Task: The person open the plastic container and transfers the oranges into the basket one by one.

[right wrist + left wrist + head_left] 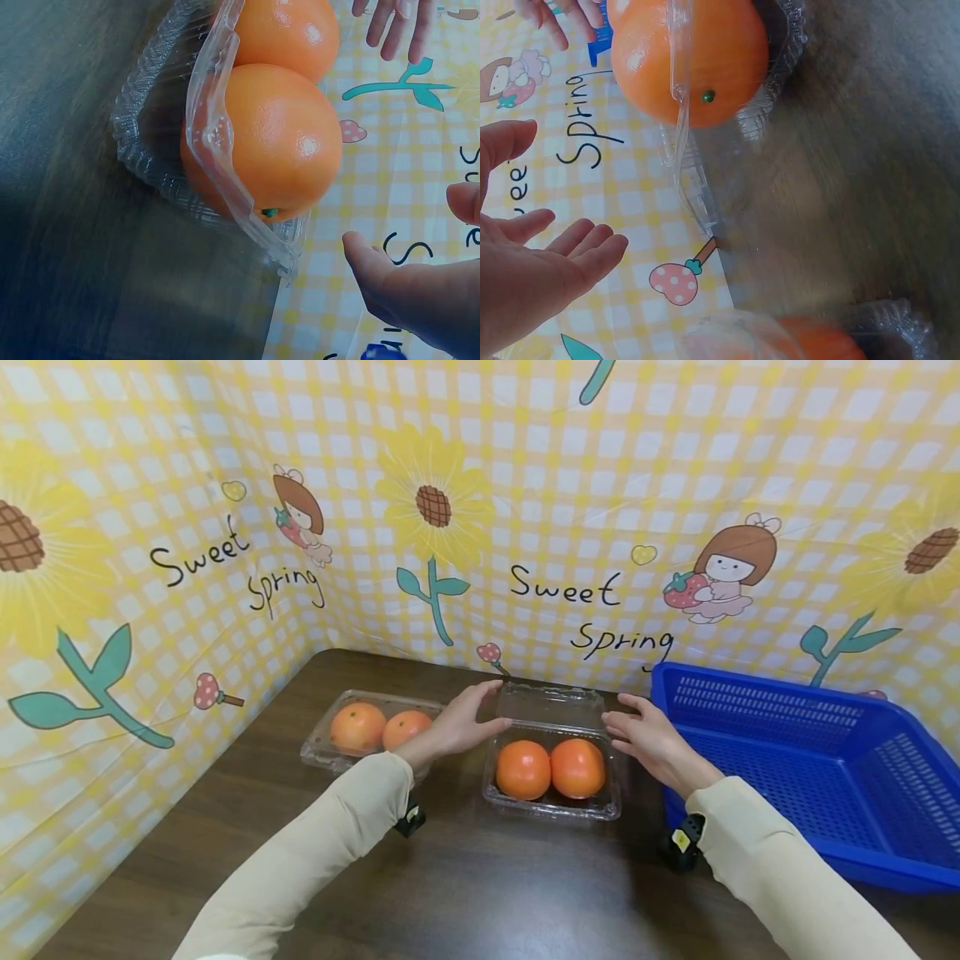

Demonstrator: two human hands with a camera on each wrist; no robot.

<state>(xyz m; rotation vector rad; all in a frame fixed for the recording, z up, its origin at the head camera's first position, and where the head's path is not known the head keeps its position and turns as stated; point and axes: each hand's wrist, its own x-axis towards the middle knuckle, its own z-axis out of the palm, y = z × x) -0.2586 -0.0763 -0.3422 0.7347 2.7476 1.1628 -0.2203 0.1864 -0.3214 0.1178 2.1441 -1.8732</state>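
Note:
A clear plastic clamshell box (551, 812) holds two oranges, a left orange (523, 770) and a right orange (578, 768). Its clear lid (551, 706) stands raised at the back. My left hand (461, 720) is by the lid's left side, fingers extended and thumb spread apart. On the lid's right side is my right hand (651, 739), its fingers loosely extended. Both wrist views show the left hand (547, 270) and the right hand (420, 292) holding nothing. Whether any fingertip touches the lid is hard to tell in the head view.
Left of my left hand, another clear box (318, 752) contains two oranges, partly hidden by that hand. A blue perforated plastic basket (810, 860) stands at the right. Behind the dark wooden table (510, 893) hangs a yellow checked cloth (525, 510).

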